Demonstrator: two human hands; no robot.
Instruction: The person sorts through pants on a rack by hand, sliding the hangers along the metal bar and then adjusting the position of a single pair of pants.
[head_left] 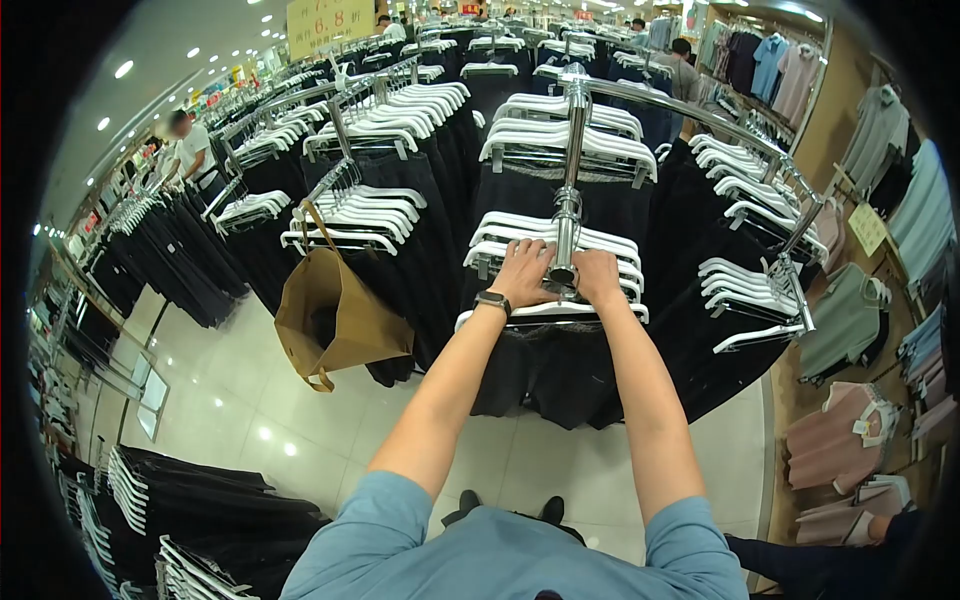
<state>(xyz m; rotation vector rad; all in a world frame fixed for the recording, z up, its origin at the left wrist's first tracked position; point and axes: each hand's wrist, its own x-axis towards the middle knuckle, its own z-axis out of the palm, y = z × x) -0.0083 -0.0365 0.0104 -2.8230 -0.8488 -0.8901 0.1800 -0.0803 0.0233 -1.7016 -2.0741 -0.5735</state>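
Observation:
Both my hands are at the front of a chrome rail hung with white hangers that carry black trousers. My left hand, with a watch on its wrist, curls its fingers over hangers just left of the rail's end. On the other side of that end, my right hand is closed at the hangers too, its fingertips partly hidden. The front hanger hangs just below and nearer to me than my hands.
A brown paper bag hangs from the neighbouring rack at left. Chrome racks of black trousers stand around me. Shirts line the right wall. A person stands far left; another person's dark sleeve shows at bottom right.

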